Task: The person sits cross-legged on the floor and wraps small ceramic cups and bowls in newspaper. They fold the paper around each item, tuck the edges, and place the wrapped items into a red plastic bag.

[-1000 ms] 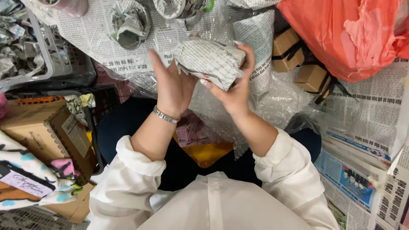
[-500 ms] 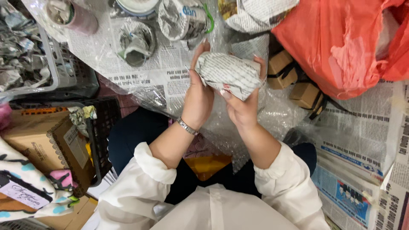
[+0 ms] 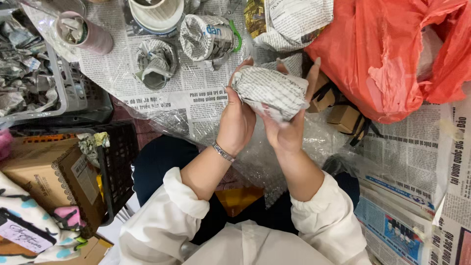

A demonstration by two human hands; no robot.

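Both my hands hold a small bundle wrapped in newspaper [image 3: 271, 93] in front of me, above a sheet of bubble wrap [image 3: 260, 157]. My left hand [image 3: 236, 120], with a metal bracelet on the wrist, grips its left side. My right hand [image 3: 290, 128] cups it from below and the right, fingers up along its far edge. What is inside the wrapping is hidden.
Newspaper sheets [image 3: 196, 93] cover the floor. Ahead stand two newspaper-wrapped cups [image 3: 156, 63] [image 3: 208, 37], a pink cup [image 3: 88, 35] and a white bowl [image 3: 156, 13]. An orange plastic bag [image 3: 392, 54] and small cardboard boxes [image 3: 346, 115] lie right; a grey basket [image 3: 64, 95], black crate [image 3: 117, 162] and brown box [image 3: 46, 179] lie left.
The bundle and both hands have moved right and slightly away. My hands have closed tighter around it, pressing the newspaper in.
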